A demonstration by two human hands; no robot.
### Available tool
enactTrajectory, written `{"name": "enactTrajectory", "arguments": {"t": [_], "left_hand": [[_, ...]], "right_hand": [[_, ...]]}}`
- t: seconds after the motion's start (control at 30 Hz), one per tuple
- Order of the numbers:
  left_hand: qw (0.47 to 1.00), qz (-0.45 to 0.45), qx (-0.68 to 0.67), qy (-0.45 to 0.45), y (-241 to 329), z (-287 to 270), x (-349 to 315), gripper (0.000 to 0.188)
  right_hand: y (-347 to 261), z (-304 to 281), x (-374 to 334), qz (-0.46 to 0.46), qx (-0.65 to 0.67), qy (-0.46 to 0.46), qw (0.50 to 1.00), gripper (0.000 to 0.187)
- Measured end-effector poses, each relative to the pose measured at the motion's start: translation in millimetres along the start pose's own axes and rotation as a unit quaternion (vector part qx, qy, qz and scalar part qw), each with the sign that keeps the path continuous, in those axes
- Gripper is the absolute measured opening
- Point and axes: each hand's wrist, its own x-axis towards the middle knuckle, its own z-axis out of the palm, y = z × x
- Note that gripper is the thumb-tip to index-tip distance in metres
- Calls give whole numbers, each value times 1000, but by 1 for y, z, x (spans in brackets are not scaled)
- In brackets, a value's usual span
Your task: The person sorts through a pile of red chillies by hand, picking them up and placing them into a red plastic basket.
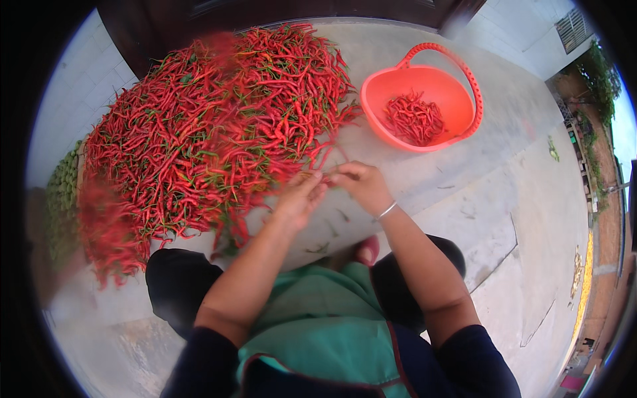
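Note:
In front of my lap both hands meet at the fingertips, beside the right edge of a big heap of red chili peppers (pixel 265 109) with green stems. My left hand (pixel 300 200) pinches a red chili pepper (pixel 325 178), only partly visible between the fingers. From the right, my right hand (pixel 362 187), with a silver bangle at the wrist, has its thumb and forefinger closed on the stem end of the same pepper. The exact grip is slightly blurred. Ahead to the right stands an orange-red plastic basket (pixel 378 89) with a looped handle, some chili peppers inside.
Green produce (pixel 63 192) is piled at the far left beside the heap. A dark door (pixel 279 10) and a white wall (pixel 83 79) rise behind. Stem scraps (pixel 318 248) lie on the concrete floor (pixel 494 199). My knees, one in dark trousers (pixel 176 285), flank a green apron.

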Motion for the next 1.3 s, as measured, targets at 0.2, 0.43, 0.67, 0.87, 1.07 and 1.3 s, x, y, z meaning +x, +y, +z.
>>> {"name": "enactTrajectory", "arguments": {"t": [0.2,0.43,0.67,0.87,1.07,1.3], "left_hand": [[904,227,358,61,28,-1,-13,22],[619,299,721,-89,12,9,-9,27],[842,-100,529,-6,-19,-12,27,17],[955,-95,252,-125,-14,100,91,29],[924,56,371,-73,-15,135,152,27],[526,226,819,32,-26,0,196,37]], "right_hand": [[2,-4,0,40,0,-6,999,17],[6,-4,-4,69,-17,-5,997,11],[74,-14,-7,-84,-436,68,893,7],[93,-42,-7,132,-470,-181,854,17],[110,-49,21,96,-351,-144,920,17],[179,-66,114,113,-386,53,914,20]]}}
